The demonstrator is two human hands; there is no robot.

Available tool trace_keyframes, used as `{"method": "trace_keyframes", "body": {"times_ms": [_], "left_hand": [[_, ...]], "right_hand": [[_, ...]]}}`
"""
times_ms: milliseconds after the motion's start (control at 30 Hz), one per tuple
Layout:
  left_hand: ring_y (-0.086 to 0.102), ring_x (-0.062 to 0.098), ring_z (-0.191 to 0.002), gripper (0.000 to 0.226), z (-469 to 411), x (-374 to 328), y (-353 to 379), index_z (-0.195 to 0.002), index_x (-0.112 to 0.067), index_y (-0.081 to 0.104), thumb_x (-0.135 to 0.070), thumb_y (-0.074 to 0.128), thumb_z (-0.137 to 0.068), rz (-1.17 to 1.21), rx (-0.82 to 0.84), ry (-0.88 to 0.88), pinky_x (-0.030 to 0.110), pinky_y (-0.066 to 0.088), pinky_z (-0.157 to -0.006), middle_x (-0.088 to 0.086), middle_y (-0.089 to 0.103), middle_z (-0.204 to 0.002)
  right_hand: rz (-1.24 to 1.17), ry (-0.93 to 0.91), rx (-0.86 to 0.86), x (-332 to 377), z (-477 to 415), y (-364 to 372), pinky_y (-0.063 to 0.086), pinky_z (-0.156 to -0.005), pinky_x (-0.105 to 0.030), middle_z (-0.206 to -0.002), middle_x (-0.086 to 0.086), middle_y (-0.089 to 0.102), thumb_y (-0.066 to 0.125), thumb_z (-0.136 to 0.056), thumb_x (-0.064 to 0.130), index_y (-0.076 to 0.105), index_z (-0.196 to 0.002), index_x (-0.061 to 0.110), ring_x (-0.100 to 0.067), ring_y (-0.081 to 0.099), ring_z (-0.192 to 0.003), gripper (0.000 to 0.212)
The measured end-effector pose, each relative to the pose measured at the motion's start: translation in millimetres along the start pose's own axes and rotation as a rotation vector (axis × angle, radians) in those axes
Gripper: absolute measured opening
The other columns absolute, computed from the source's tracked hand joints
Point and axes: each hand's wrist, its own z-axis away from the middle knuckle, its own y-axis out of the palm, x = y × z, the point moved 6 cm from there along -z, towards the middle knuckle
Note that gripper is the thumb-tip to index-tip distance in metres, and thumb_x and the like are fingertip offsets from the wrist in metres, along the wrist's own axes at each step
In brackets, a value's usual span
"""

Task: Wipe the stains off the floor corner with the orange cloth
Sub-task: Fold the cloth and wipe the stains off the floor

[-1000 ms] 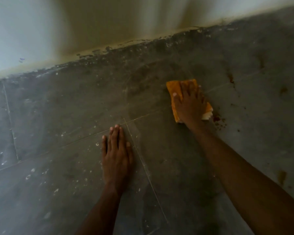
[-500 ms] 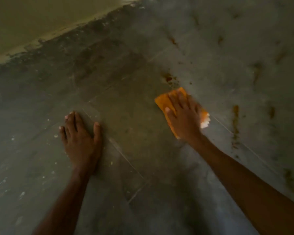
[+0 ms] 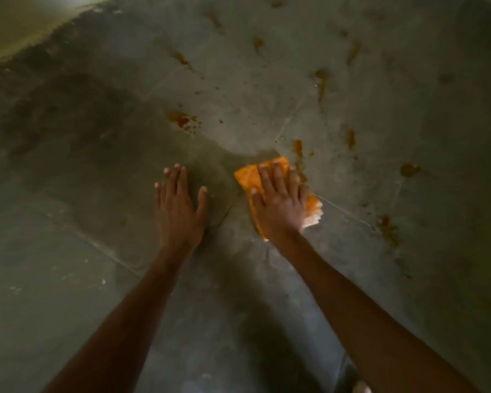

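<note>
Since a moment ago the folded orange cloth has slid near the left hand, flat on the grey tiled floor away from its wall edge; pressed under the right hand, fingers straight, it wants a firm forward push over the brown stains just ahead.

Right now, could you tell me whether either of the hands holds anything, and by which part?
Nothing is gripped. The right hand presses flat on the middle of the orange cloth, fingers straight; the left hand rests flat on the floor.
</note>
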Motion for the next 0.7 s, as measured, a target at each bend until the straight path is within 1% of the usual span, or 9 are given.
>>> {"method": "trace_keyframes", "body": {"times_ms": [33,133,200,300,400,433,500,600,700], "left_hand": [[0.022,0.025,-0.148,0.062,-6,2,0,-0.146,-0.005,0.035,-0.042,0.038,-0.096,-0.023,-0.004,0.016,0.041,0.012,-0.122,0.012,0.034,-0.155],[0.019,0.027,-0.148,0.058,-34,20,-10,-0.148,-0.005,0.032,-0.035,0.036,-0.098,-0.078,-0.024,0.003,0.043,0.01,-0.122,0.013,0.03,-0.157],[0.02,0.028,-0.148,0.058,-52,45,-20,-0.147,-0.005,0.032,-0.035,0.035,-0.098,-0.125,-0.062,-0.04,0.045,0.011,-0.122,0.014,0.031,-0.156],[0.022,0.032,-0.146,0.06,-74,81,-32,-0.146,-0.002,0.032,-0.035,0.031,-0.097,-0.146,-0.094,-0.131,0.049,0.013,-0.121,0.018,0.031,-0.155],[0.022,0.034,-0.145,0.058,-80,90,-28,-0.147,-0.002,0.03,-0.032,0.031,-0.098,-0.223,-0.082,-0.134,0.049,0.012,-0.121,0.019,0.029,-0.155],[0.022,0.034,-0.145,0.057,-80,91,-27,-0.148,-0.003,0.03,-0.031,0.031,-0.098,-0.233,-0.078,-0.13,0.048,0.012,-0.121,0.018,0.029,-0.155],[0.022,0.033,-0.145,0.056,-78,91,-28,-0.148,-0.005,0.029,-0.031,0.03,-0.099,-0.231,-0.069,-0.144,0.048,0.013,-0.121,0.018,0.029,-0.155],[0.023,0.033,-0.145,0.057,-81,91,-32,-0.148,-0.005,0.029,-0.032,0.028,-0.098,-0.253,-0.056,-0.167,0.049,0.016,-0.121,0.018,0.03,-0.154],[0.023,0.033,-0.145,0.059,-80,87,-28,-0.149,-0.004,0.028,-0.034,0.027,-0.098,-0.277,-0.018,-0.169,0.048,0.016,-0.121,0.018,0.03,-0.154]], "right_hand": [[-0.008,-0.071,0.003,15,6,3,0.031,-0.113,-0.057,-0.161,-0.001,0.036,0.036,-0.097,0.053,0.037,-0.152,0.033,-0.037,0.029,-0.148,0.058],[0.062,-0.536,0.117,21,82,5,0.025,-0.116,-0.052,-0.166,0.002,0.025,0.03,-0.102,0.053,0.026,-0.156,0.035,-0.032,0.021,-0.153,0.057],[0.081,-0.653,0.142,-13,103,-5,0.026,-0.113,-0.048,-0.164,0.003,0.03,0.029,-0.101,0.055,0.031,-0.155,0.037,-0.031,0.028,-0.15,0.056],[0.103,-0.361,0.122,-43,32,-2,0.029,-0.115,-0.052,-0.165,0.003,0.026,0.026,-0.099,0.055,0.024,-0.155,0.038,-0.032,0.029,-0.149,0.059],[-0.021,-0.059,0.055,9,-60,7,0.021,-0.12,-0.056,-0.166,0.004,0.023,0.032,-0.099,0.056,0.029,-0.154,0.036,-0.033,0.019,-0.153,0.059],[-0.031,-0.077,0.08,40,-73,12,0.019,-0.12,-0.057,-0.167,0.003,0.021,0.033,-0.1,0.055,0.028,-0.155,0.035,-0.034,0.016,-0.153,0.059],[-0.002,-0.307,0.109,95,-63,24,0.023,-0.117,-0.057,-0.166,0.002,0.023,0.034,-0.1,0.054,0.03,-0.155,0.034,-0.036,0.018,-0.152,0.058],[0.029,-0.591,0.118,99,-9,22,0.025,-0.115,-0.051,-0.165,0.005,0.028,0.039,-0.099,0.055,0.033,-0.154,0.037,-0.029,0.025,-0.152,0.058],[0.03,-0.487,0.102,61,-41,17,0.029,-0.115,-0.054,-0.164,0.005,0.03,0.039,-0.097,0.055,0.036,-0.152,0.038,-0.031,0.03,-0.149,0.058]]}}
